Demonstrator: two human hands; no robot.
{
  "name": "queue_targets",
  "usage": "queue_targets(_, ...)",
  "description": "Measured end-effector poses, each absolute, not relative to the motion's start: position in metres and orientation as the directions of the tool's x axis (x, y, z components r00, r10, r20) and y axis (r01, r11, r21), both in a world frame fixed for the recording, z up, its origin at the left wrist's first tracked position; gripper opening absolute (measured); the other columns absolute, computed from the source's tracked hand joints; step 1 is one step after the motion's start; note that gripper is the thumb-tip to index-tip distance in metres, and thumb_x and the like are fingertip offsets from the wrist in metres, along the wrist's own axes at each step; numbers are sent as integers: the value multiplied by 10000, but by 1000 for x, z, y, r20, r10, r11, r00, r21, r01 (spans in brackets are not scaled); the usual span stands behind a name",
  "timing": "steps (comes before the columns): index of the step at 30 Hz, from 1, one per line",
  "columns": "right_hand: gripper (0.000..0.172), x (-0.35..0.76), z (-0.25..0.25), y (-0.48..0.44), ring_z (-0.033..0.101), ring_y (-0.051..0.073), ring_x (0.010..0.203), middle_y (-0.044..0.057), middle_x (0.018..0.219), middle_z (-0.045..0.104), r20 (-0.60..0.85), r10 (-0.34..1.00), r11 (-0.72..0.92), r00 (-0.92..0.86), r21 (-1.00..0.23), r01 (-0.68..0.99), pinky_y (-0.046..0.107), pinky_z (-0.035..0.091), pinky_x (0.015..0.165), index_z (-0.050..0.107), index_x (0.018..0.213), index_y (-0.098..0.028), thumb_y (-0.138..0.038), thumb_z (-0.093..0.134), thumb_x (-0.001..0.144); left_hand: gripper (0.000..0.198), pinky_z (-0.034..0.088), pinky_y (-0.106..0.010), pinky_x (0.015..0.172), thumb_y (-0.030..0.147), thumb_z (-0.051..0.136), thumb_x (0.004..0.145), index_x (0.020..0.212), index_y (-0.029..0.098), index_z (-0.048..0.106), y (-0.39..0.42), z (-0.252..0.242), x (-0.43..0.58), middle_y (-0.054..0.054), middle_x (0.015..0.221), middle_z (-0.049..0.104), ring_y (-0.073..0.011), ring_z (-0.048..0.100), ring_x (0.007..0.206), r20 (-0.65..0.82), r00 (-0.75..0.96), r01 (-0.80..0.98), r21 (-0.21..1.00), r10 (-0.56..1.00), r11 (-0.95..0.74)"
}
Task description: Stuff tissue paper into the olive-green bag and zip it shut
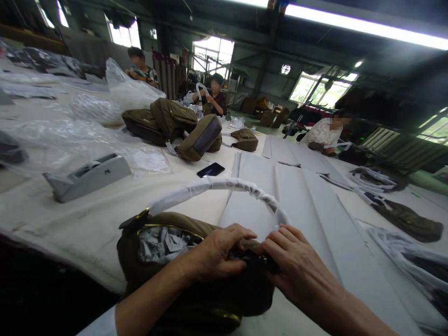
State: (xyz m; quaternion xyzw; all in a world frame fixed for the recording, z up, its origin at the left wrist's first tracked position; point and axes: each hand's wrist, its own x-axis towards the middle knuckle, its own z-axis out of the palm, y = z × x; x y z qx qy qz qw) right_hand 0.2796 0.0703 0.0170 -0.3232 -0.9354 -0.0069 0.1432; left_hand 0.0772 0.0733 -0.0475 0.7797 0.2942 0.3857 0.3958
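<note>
An olive-brown handbag [133, 280] stands at the table's near edge with its top zipper open. Crumpled grey-white paper [166, 243] fills its opening. The bag's handle [210, 183] arches above, wrapped in white material. My left hand [224, 249] lies across the bag's top, fingers curled over the rim of the opening. On the bag's right end, my right hand [289, 249] is closed around the part where the handle meets the bag. What lies under the fingers of both hands is mostly hidden.
A grey tape dispenser [94, 175] and a phone [210, 170] lie beyond the bag. More olive bags [175, 122] are piled behind them. Large white sheets [297, 200] cover the table's right side, and clear plastic bags [70, 140] its left. Several people sit across the table.
</note>
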Motion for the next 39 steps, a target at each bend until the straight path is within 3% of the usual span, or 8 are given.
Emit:
queue_targets(8,153,287,8,71,433,159,719,-4,731,520,303,592,805,-747,-269,529,324,327,774,526,776,-176,-80,634,725,96,427,-254,835,139,554,834,879,157,637,75,-47,95,-45,912,662,-142,585,843,474,608,174,703,637,-689)
queue_targets(15,201,283,8,71,433,162,741,20,742,527,276,644,756,-713,-369,540,319,333,750,522,744,-158,21,477,665,109,410,-265,792,171,504,815,880,162,590,65,-37,89,-26,865,617,-147,540,831,374,503,188,833,779,-521)
queue_targets(20,198,283,6,73,439,175,764,31,766,549,275,641,757,-717,-377,533,333,338,763,552,778,-168,-19,473,675,272,393,-292,728,410,614,784,755,163,503,60,-31,96,-22,801,563,-165,494,765,333,461,304,811,822,-499)
queue_targets(24,238,286,2,76,442,166,742,19,753,547,336,622,780,-707,-341,524,328,344,756,525,749,-169,-1,439,605,29,394,-305,824,184,538,817,834,164,526,56,-28,111,-49,947,603,-184,530,909,386,451,358,748,805,-559)
queue_targets(28,248,286,0,77,471,164,740,13,760,562,390,596,803,-702,-277,528,347,349,801,548,781,-177,4,433,654,83,393,-270,634,120,504,739,740,182,449,48,-23,116,-11,759,543,-147,502,687,257,309,480,789,916,-383)
queue_targets(34,209,283,-1,76,464,158,710,12,730,539,441,569,820,-694,-234,523,355,351,854,529,749,-176,-4,409,740,115,365,-283,564,92,408,814,757,188,438,40,-24,120,-29,698,534,-166,497,615,590,326,681,395,739,-616)
queue_targets(36,201,283,0,77,452,157,694,14,716,529,444,563,824,-697,-233,517,355,355,847,516,727,-171,-7,403,752,118,353,-267,535,98,386,830,806,185,461,36,-22,121,-17,695,543,-149,505,580,515,320,666,476,795,-575)
queue_targets(39,191,283,0,77,442,161,689,15,707,524,435,561,825,-704,-233,514,369,350,854,525,738,-169,-15,413,741,37,348,-235,527,209,436,847,827,188,460,33,-16,118,19,679,531,-118,495,573,131,273,541,798,953,-265)
